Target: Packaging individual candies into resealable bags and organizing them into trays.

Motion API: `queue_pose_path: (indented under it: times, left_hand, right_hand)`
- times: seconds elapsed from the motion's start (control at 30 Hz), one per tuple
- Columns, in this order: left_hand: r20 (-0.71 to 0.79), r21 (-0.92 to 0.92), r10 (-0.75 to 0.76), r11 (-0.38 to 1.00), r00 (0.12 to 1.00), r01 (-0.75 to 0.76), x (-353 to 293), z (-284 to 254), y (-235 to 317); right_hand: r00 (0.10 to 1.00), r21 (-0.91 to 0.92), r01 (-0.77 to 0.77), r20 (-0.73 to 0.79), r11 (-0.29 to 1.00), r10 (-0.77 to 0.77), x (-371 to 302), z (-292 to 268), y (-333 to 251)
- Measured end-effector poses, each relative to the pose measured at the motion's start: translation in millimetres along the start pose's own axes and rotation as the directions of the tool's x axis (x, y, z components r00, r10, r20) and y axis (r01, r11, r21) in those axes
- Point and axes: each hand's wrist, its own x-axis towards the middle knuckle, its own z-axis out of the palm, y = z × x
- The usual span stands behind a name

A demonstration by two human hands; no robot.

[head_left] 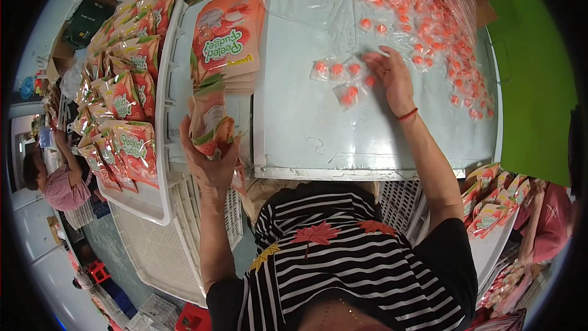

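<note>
My left hand (211,170) is wrapped round a pink and green candy pouch (210,113), held upright with its mouth spread toward me. Just beyond it lies a stack of flat, unfilled pouches (226,27). Over the white tabletop (343,138), my right hand (395,79) has its fingers apart and curved, with nothing visible gripped in them. Several clear-wrapped orange-red candies (337,70) lie to the left of its fingertips, and one sits right under them. A large heap of the same wrapped candies (422,12) spreads across the far right of the table.
On the left, a white tray (163,171) holds many filled pouches. More filled pouches (490,211) sit in a tray at the right. White plastic crates (156,239) stand below the table. Other people (61,187) work at both sides. A green panel (533,79) borders the right.
</note>
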Motion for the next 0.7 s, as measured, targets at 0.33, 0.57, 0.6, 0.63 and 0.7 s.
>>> queue_pose_path:
  times: [0.33,0.57,0.6,0.63,0.7]
  left_hand:
    - [0.020,-0.110,-0.089,0.990,0.996,0.091,4,2,5]
    - [-0.004,-0.056,0.013,0.998,1.000,-0.013,8,11,11]
    - [0.001,-0.039,0.048,0.998,0.999,-0.048,7,13,11]
    - [-0.001,-0.047,0.058,0.997,0.998,-0.058,8,14,14]
    - [0.021,0.013,0.051,0.999,0.998,-0.051,12,12,23]
  right_hand:
    - [0.743,-0.738,0.652,0.576,0.174,-0.339,-17,43,-5]
    - [0.800,-0.810,0.583,0.561,0.055,-0.213,-25,116,31]
    - [0.825,-0.835,0.545,0.516,0.079,-0.229,-29,127,32]
    - [0.826,-0.839,0.540,0.511,0.072,-0.238,-30,131,32]
    - [0.793,-0.785,0.590,0.521,0.187,-0.316,-29,138,29]
